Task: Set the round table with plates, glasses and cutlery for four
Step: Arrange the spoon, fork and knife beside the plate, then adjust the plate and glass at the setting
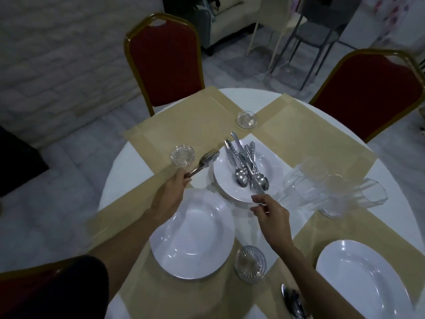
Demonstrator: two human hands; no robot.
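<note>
A stack of white plates (pixel 271 169) sits mid-table with a pile of spoons and knives (pixel 246 164) on top. My left hand (pixel 174 187) is shut on a fork (pixel 204 162), held just left of the stack. My right hand (pixel 269 212) pinches the tip of a knife (pixel 258 187) at the stack's near rim. One white plate (pixel 193 238) lies on the near-left beige placemat (pixel 119 222), another plate (pixel 368 279) at the near right. Several clear glasses (pixel 322 192) lie clustered to the right of the stack.
Small cut-glass coasters stand at the far middle (pixel 246 119), left (pixel 182 155) and near middle (pixel 250 263). A spoon (pixel 293 302) lies at the bottom edge. Red chairs with gold frames stand at the far left (pixel 165 65), far right (pixel 372 93) and near left (pixel 34 293).
</note>
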